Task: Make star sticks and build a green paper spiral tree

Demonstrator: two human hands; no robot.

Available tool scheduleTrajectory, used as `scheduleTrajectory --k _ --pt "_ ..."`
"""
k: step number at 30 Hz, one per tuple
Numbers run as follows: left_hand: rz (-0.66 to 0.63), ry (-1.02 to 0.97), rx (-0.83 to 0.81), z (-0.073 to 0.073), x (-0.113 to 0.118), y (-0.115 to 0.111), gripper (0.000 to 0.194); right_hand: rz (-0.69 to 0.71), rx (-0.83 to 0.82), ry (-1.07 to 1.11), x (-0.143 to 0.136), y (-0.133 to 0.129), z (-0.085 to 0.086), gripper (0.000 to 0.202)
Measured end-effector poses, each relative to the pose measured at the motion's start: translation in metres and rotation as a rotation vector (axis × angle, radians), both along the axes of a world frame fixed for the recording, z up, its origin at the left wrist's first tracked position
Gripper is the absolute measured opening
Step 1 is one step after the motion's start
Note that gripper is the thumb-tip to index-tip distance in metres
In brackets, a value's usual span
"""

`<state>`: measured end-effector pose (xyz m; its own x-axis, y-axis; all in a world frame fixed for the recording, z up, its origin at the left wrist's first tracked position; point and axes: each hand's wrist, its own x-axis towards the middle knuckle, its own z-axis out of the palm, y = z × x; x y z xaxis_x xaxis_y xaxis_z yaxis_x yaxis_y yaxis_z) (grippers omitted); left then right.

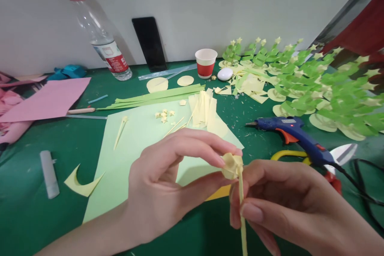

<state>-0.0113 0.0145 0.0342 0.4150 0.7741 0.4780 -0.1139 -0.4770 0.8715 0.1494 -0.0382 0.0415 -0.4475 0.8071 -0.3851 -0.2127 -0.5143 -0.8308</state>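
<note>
The left hand (157, 182) pinches a folded pale yellow paper star (231, 167), the fingers over its top edge and the thumb beneath, so the star sits right at the fingertips. The right hand (292, 198) is closed in a narrow pinch around a thin paper strip (243, 236), which runs down from the star's right side, passes between thumb and fingers, and leaves view at the bottom. The star is just above and to the left of the right thumb, near the right hand's bent fingers.

Both hands are above the green counter (24, 224), in front of and partly over a pale green sheet (115, 168). Small finished stars (164, 119) lie on that sheet, beyond the left hand, with a bundle of yellow strips (204, 108) near them. A crescent scrap (79, 183) overlaps the sheet's left edge. Beyond the right hand lies a blue glue gun (295, 130).
</note>
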Motion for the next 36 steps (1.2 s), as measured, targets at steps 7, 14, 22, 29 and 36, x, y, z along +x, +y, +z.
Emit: scheduleTrajectory --k 7,14,22,29,36 --pt "-0.022 -0.022 -0.028 0.0015 -0.0005 0.0011 0.028 -0.016 -0.011 0.016 -0.0007 -0.0008 0.0028 0.017" --pt "-0.01 -0.001 0.001 0.003 0.0002 -0.0003 0.025 -0.045 0.057 -0.053 0.0001 -0.0015 0.0017 0.02" --pt "0.0 0.007 0.014 0.0022 -0.0012 -0.0009 0.026 -0.032 0.03 -0.041 -0.0008 -0.001 0.0018 0.021" --pt "0.001 0.008 0.026 0.0034 -0.0009 -0.001 0.025 -0.034 0.0 -0.028 -0.0016 0.0008 0.0035 0.021" --pt "-0.009 -0.006 -0.002 0.0016 0.0 -0.0003 0.027 -0.035 0.043 -0.032 -0.0004 0.0015 0.0039 0.015"
